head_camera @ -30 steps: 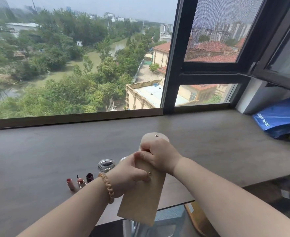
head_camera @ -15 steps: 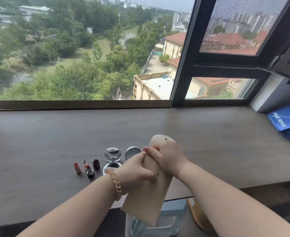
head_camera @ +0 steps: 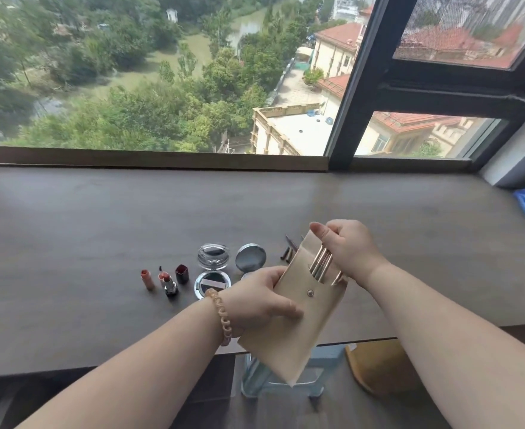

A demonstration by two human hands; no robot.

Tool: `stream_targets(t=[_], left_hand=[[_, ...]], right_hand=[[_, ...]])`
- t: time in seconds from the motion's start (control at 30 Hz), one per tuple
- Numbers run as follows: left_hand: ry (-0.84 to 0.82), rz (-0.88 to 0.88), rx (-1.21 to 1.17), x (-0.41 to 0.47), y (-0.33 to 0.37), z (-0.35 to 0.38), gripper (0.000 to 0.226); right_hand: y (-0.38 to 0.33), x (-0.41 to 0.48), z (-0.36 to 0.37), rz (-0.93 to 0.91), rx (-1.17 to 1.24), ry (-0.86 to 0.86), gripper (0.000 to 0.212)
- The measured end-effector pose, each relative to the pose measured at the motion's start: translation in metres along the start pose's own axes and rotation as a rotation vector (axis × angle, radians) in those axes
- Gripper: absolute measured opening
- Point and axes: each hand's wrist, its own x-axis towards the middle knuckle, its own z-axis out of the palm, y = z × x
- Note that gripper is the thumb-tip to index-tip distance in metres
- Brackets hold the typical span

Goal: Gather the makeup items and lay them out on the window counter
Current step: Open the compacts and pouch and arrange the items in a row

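Above counter (head_camera: 69, 236): left hand (head_camera: 255, 301) grips pouch (head_camera: 295, 329); right-hand fingers (head_camera: 323, 233) pinch flap.

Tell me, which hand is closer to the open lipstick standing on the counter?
The left hand. It holds the beige pouch a little to the right of the lipstick, while the right hand is farther right, at the pouch's open top.

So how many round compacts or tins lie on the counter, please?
2, possibly more. An open clear compact with its mirror half nearer lies right of the lipsticks. A round silver tin lies beside it; the left hand hides what is below.
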Motion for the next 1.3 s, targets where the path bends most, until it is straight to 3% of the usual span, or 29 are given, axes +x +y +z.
stream_targets(t=[0.13,0.33,0.53,0.7,0.8,0.87,0.9,0.97,1.03,1.07,1.13,1.3], left_hand=[[-0.003,0.001,0.039,0.011,-0.001,0.005,0.048],[-0.002,0.001,-0.049,0.025,-0.004,0.021,0.04],[-0.019,-0.034,-0.152,0.041,-0.01,0.04,0.041],[0.002,-0.047,-0.204,0.056,-0.015,0.059,0.04],[0.046,-0.055,-0.252,0.068,-0.017,0.07,0.036],[0.108,-0.064,-0.29,0.08,-0.02,0.078,0.036],[0.138,-0.068,-0.31,0.088,-0.022,0.083,0.035],[0.198,-0.086,-0.345,0.106,-0.029,0.09,0.034],[0.258,-0.116,-0.359,0.128,-0.038,0.097,0.04],[0.289,-0.138,-0.348,0.137,-0.042,0.1,0.044],[0.355,-0.19,-0.248,0.157,-0.05,0.108,0.047],[0.511,-0.332,0.308,0.188,-0.058,0.13,0.046]], right_hand=[[0.005,0.0,-0.003,-0.002,-0.005,-0.117,0.052],[0.027,0.006,-0.003,0.007,-0.014,-0.044,0.054],[0.045,0.011,-0.016,-0.043,-0.142,-0.117,0.051],[0.067,0.024,-0.033,-0.024,-0.034,-0.151,0.043],[0.088,0.019,-0.037,0.062,0.16,0.123,0.038],[0.11,0.013,-0.034,0.213,0.19,0.301,0.036],[0.123,0.01,-0.03,0.321,0.206,0.278,0.039],[0.146,0.003,-0.016,0.501,0.333,0.038,0.054],[0.161,-0.003,-0.007,0.596,0.537,-0.181,0.045],[0.165,-0.004,-0.005,0.596,0.611,-0.233,0.037],[0.175,-0.002,-0.005,0.561,0.628,-0.223,0.042],[0.207,0.014,-0.005,0.57,0.443,-0.121,0.054]])
